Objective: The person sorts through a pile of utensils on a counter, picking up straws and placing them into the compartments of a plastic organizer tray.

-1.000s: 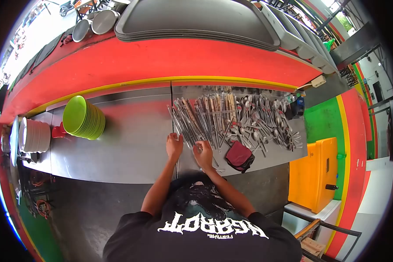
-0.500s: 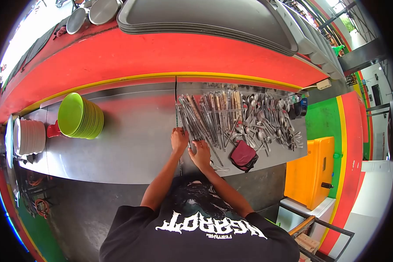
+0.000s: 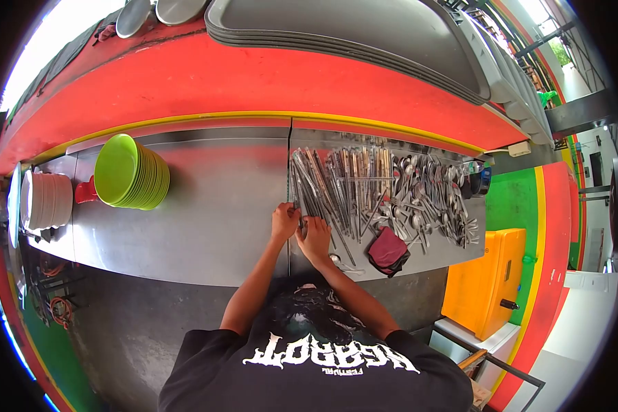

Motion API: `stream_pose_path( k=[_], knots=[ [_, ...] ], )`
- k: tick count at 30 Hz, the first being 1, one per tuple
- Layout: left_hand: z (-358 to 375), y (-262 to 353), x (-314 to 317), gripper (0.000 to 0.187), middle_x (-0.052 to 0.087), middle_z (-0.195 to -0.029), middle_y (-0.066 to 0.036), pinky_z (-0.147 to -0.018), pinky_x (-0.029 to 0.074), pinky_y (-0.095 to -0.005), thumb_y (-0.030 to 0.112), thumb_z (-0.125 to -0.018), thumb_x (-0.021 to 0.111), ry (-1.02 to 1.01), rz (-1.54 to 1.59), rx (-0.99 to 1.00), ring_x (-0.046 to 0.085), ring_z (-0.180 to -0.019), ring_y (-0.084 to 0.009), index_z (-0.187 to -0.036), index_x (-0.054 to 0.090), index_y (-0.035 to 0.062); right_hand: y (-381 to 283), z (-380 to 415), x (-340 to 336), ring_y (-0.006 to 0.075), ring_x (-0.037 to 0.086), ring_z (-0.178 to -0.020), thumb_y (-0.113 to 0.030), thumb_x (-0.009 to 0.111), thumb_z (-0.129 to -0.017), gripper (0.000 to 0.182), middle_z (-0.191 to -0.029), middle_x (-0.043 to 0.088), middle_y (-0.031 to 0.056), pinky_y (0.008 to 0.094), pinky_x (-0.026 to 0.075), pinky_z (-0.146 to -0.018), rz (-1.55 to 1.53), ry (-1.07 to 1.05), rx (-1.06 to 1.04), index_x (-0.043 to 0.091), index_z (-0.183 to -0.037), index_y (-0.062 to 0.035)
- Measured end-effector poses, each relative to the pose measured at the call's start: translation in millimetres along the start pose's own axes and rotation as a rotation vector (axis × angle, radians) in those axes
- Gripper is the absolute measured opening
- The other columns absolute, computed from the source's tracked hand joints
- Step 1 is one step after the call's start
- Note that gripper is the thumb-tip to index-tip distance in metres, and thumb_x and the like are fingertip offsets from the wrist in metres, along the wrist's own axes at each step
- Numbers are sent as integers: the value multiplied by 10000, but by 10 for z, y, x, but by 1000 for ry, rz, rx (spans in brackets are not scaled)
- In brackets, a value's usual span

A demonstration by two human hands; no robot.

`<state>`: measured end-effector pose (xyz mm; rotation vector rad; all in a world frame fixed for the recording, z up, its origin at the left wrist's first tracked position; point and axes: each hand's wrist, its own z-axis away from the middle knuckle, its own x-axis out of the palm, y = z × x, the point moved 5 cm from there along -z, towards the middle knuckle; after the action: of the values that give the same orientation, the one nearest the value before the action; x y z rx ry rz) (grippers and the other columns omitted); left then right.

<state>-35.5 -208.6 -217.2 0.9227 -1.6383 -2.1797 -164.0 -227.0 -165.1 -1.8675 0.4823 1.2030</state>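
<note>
On the steel table lies a row of long, thin sticks that look like chopsticks (image 3: 316, 182), most with their ends toward me. My left hand (image 3: 285, 221) is closed at the near end of the leftmost sticks, its fingers pinching them. Close beside it, my right hand (image 3: 314, 237) is curled around the lower ends of sticks from the same group. How many are between my fingers is hidden. Right of the sticks spreads a heap of spoons and forks (image 3: 426, 189). A folded maroon cloth (image 3: 388, 248) lies near the front edge, and a loose spoon (image 3: 336, 259) is by my right wrist.
A stack of green bowls (image 3: 117, 172) and a stack of white plates (image 3: 48, 199) stand to the left. Grey trays (image 3: 343, 27) are piled on the red ledge (image 3: 254, 86) behind the table. An orange cooler box (image 3: 481, 281) stands at the right.
The view has shifted slightly, so the table's contents sit a little to the right. My hands stay together at the stick ends; my right fingers have curled in closer to the left hand.
</note>
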Motion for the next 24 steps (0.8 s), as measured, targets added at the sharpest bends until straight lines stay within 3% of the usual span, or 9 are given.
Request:
stream_pose_path(
  k=[5, 8, 11, 14, 20, 23, 24],
  knots=[
    [1, -65, -65, 200, 685, -741, -111, -619, 513, -296, 130, -827, 713, -99, 114, -68, 640, -672, -128, -927, 667, -37, 5, -2, 10, 299, 572, -897, -192, 700, -772, 325, -915, 598, 114, 442, 417, -760, -76, -35, 24, 578, -1036, -48],
    [33, -56, -68, 172, 664, -720, -58, -596, 452, -264, 140, -870, 683, -186, 205, -91, 538, -666, -57, -898, 662, -28, 66, 12, 41, 321, 607, -841, -130, 673, -798, 291, -920, 614, 144, 445, 463, -742, -402, -82, 132, 569, -1041, -9],
    [90, 265, -157, 196, 668, -743, -34, -628, 460, -253, 169, -880, 692, -261, 208, -95, 550, -696, -56, -921, 672, -21, 104, 22, -18, 232, 617, -660, -135, 655, -866, 308, -922, 627, 134, 343, 477, -600, -594, -54, 98, 555, -1102, 35],
    [93, 167, -84, 230, 641, -718, -12, -615, 434, -254, 196, -872, 714, -223, 352, -61, 510, -677, -49, -884, 660, -27, 178, 100, -5, 183, 633, -637, -112, 587, -926, 277, -928, 651, 129, 317, 490, -570, -926, -114, 327, 556, -1156, 39],
    [214, 560, -31, 214, 628, -690, 5, -628, 453, -243, 190, -860, 730, -263, 406, -114, 534, -682, -56, -887, 674, -14, 351, 135, -148, 93, 588, -671, -146, 551, -971, 263, -792, 655, 79, 249, 455, -576, -864, -126, 417, 612, -1134, 51],
    [295, 804, 47, 215, 639, -763, -29, -657, 488, -256, 179, -845, 745, -290, 557, -155, 572, -737, -84, -904, 691, -20, 253, 61, -431, 84, 539, -655, -177, 541, -984, 274, -745, 634, 59, 240, 433, -586, -920, 1, 382, 630, -1108, 50],
    [309, 881, 59, 211, 642, -797, -38, -671, 493, -256, 175, -851, 738, -280, 507, -86, 578, -756, -92, -922, 698, -19, 257, 61, -495, 79, 520, -652, -187, 523, -994, 287, -758, 632, 45, 248, 426, -588, -900, 31, 403, 628, -1120, 49]
  ],
)
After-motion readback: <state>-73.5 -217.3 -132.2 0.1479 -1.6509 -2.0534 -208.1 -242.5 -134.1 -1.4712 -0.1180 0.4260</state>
